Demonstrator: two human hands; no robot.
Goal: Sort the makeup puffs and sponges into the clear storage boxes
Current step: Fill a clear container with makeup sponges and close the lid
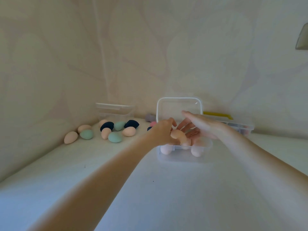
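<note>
Two bare arms reach to mid-frame. Left hand (164, 130) grips a peach sponge (178, 136) above a clear box (184, 151) holding more peach sponges, its lid (179, 107) upright. Right hand (199, 125) hovers beside, fingers straight and spread. Left of centre, loose sponges (115, 137) in peach, mint and navy lie on the white bench (150, 189) before a second box (115, 112).

No text, label, brand, number or sign can be read anywhere in the view, neither on the clear storage box (184, 153) beneath the fingers, nor on the sponges (115, 137) lying to their left, nor on the wall behind them.
</note>
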